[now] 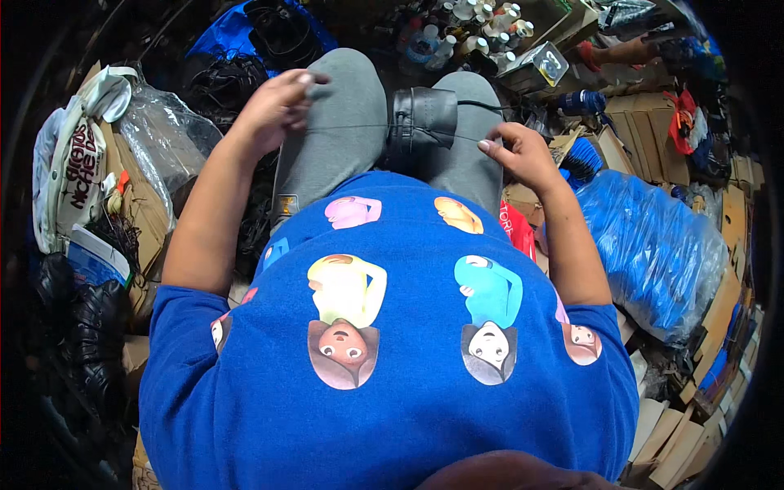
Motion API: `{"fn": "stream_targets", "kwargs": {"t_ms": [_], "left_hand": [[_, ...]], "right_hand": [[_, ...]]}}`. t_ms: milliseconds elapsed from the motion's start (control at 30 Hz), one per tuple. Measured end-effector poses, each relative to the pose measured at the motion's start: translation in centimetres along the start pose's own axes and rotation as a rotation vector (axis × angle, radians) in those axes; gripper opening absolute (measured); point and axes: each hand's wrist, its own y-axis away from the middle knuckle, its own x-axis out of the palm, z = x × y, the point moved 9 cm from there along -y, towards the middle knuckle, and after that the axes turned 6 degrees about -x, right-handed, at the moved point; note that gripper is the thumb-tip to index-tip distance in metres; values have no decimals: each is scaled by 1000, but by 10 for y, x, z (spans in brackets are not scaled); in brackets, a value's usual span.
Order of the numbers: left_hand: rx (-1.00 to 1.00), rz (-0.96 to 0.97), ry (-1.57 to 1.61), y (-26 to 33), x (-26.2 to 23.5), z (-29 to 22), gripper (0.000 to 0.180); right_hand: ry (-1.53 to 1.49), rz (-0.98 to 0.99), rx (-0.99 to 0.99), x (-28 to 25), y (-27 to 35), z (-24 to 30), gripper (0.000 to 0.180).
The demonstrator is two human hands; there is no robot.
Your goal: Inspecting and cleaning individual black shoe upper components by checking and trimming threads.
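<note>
A black leather shoe [433,106] is held between my knees, only part of it showing. A thin dark thread [347,127] runs out of it to both sides, stretched across my grey trousers. On the left, my left hand [282,106] is closed on one end, its fingertips slightly blurred by motion. My right hand [518,155] pinches the other end between thumb and forefinger, just to the right of the shoe. Another black cord [482,104] sticks out from the shoe's upper right side.
Bottles with white caps [469,37] crowd together beyond my knees. To the right lies a big blue bundle in clear plastic [653,245], near cardboard pieces [645,135]. On the left are a white printed bag [77,171], clear plastic sheeting [167,122] and black footwear [98,343].
</note>
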Motion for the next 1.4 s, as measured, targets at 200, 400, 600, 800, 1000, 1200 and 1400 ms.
{"fn": "stream_targets", "kwargs": {"t_ms": [200, 400, 600, 800, 1000, 1200, 1400], "left_hand": [[-292, 278, -153, -29, 90, 43, 36], [-134, 327, 75, -26, 141, 36, 31], [-55, 413, 114, -40, 146, 39, 35], [143, -10, -1224, -36, 105, -10, 37], [660, 35, -1337, -41, 122, -44, 68], [606, 272, -1360, -75, 149, -19, 85], [539, 241, -1250, -81, 146, -16, 75]], "right_hand": [[-266, -49, 133, -5, -14, 1, 40], [-138, -103, 151, -13, -21, 12, 49], [49, -110, 201, 3, -31, 6, 54], [-457, -241, 74, 4, -11, -33, 24], [-817, -261, 163, -9, 20, -15, 16], [-288, -175, -96, -5, 24, 39, 14], [26, -147, -46, 9, 22, 37, 12]]}}
